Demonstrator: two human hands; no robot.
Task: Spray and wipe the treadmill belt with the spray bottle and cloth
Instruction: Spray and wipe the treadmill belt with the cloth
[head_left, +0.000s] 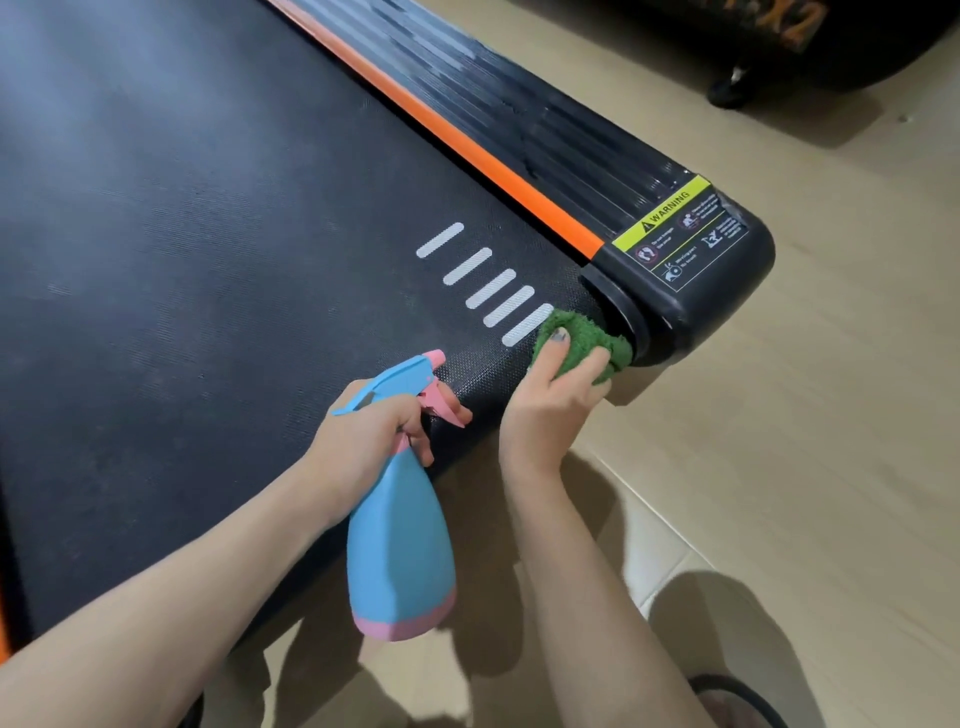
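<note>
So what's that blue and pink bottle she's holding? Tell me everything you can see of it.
The spray bottle looks like smooth opaque plastic: a light blue body that widens downward, a pink band at its base, a blue spray head with a pink nozzle tip and pink trigger. The left hand grips its neck, fingers curled below the trigger. It hangs tilted, base toward the camera beyond the end of the treadmill belt, nozzle pointing over the belt. How full it is cannot be seen.
</note>
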